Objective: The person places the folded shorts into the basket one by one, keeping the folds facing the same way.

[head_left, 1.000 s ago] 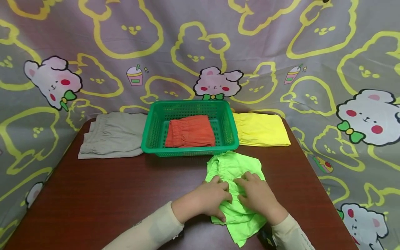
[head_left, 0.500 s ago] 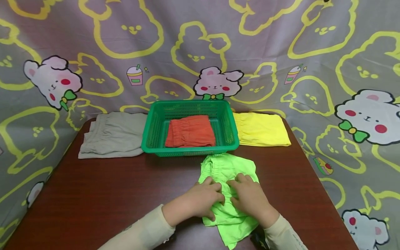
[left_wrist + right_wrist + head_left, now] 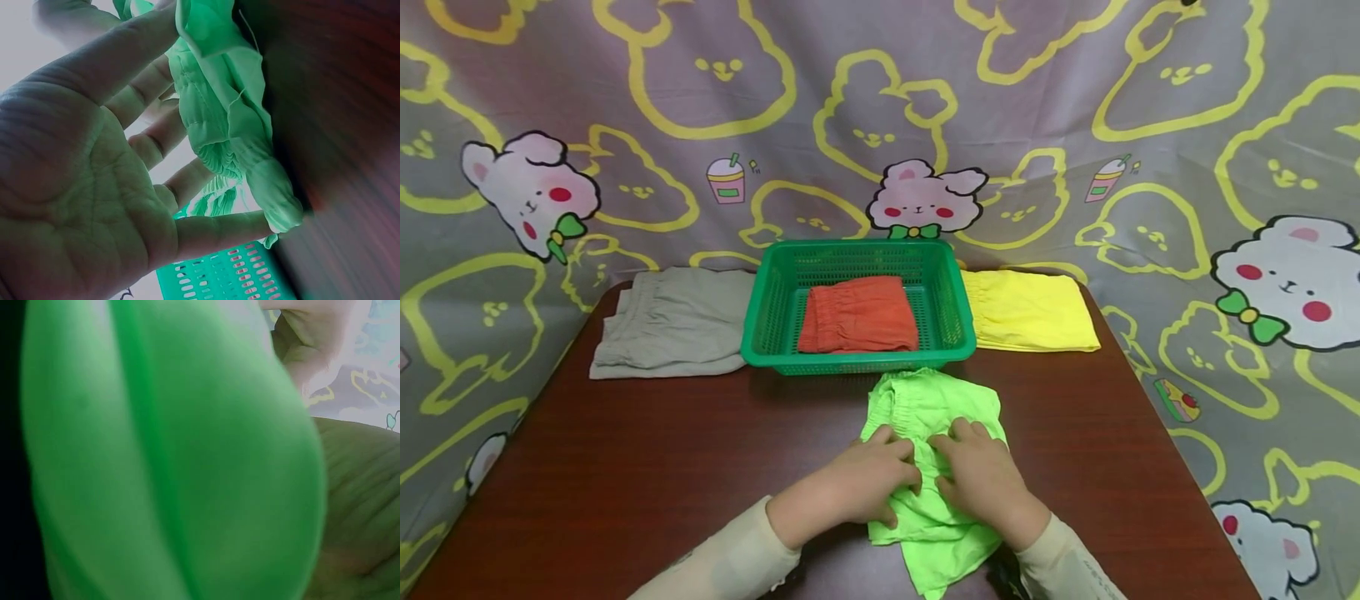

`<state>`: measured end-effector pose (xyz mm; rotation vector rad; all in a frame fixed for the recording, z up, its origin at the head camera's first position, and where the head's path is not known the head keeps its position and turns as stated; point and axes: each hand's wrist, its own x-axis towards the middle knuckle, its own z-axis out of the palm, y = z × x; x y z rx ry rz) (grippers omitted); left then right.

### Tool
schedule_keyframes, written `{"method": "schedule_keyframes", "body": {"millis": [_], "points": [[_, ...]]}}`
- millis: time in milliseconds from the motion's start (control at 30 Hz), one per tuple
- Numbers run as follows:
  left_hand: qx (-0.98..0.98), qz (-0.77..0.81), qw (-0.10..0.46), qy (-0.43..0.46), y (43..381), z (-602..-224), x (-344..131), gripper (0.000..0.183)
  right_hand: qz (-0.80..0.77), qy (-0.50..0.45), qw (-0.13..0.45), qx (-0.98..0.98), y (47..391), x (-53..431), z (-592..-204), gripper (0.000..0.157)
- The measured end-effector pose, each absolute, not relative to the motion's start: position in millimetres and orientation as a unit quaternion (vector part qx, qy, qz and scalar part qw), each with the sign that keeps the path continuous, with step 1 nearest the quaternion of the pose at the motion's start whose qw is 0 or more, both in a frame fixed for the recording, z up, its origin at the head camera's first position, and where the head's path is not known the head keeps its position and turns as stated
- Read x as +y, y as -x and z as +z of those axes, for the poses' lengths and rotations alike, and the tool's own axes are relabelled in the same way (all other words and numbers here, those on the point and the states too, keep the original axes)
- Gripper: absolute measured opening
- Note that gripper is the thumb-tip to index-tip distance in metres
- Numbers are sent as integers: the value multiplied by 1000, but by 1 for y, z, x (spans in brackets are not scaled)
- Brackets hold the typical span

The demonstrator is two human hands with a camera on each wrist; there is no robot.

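Neon green shorts (image 3: 936,398) with a gathered elastic waistband lie folded on the dark wooden table (image 3: 700,467), in front of the basket. My left hand (image 3: 868,477) rests on their left side with fingers spread. In the left wrist view its fairly straight fingers (image 3: 219,230) touch the edge of the cloth. On the right side of the shorts lies my right hand (image 3: 983,482), fingertips on the fabric near the middle. Bulging green cloth (image 3: 206,456) fills most of the right wrist view and hides that hand's fingertips. A lower corner of the shorts sticks out toward me.
Behind the green shorts stands a green plastic basket (image 3: 859,361) holding folded orange-red shorts (image 3: 861,315). Folded grey shorts (image 3: 681,321) lie left of it, folded yellow shorts (image 3: 1033,310) right of it. A cartoon-print curtain (image 3: 820,100) surrounds the table's back and sides.
Both hands have slid left together, and the green shorts have moved left with them across the table. The basket and the other garments have stayed put.
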<state>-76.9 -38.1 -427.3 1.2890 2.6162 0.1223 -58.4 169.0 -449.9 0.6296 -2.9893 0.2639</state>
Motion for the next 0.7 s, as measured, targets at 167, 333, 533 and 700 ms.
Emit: {"method": "schedule_keyframes", "body": {"millis": [167, 333, 533, 700], "points": [[892, 52, 112, -434, 77, -426, -45, 39, 85, -208, 34, -974, 58, 160, -450, 43], [893, 63, 98, -436, 79, -430, -54, 37, 76, -202, 34, -976, 58, 150, -450, 42], [893, 69, 95, -435, 81, -432, -63, 32, 70, -200, 39, -977, 58, 140, -451, 40], [897, 77, 105, -423, 82, -434, -71, 31, 71, -199, 32, -977, 59, 131, -451, 38]]}}
